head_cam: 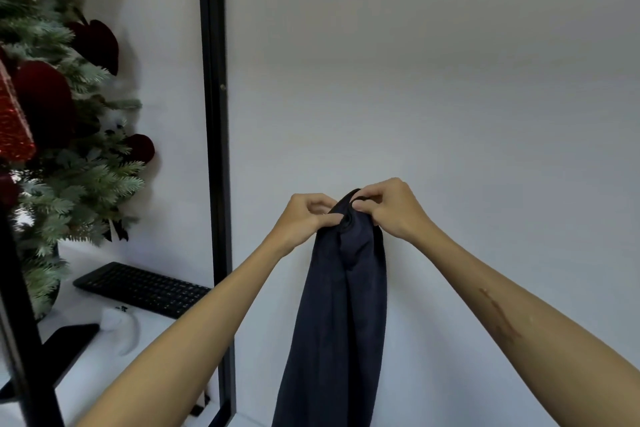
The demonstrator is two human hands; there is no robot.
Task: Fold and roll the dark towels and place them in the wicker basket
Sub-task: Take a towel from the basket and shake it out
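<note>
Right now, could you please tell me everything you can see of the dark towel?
The dark towel is navy, of soft matte cloth, unfolded and hanging straight down in long loose folds before a pale wall. Its top is bunched together, where the left hand and the right hand pinch it side by side. A small loop seems to sit at the top. Its lower end runs out of the picture. Nothing else touches it.
</note>
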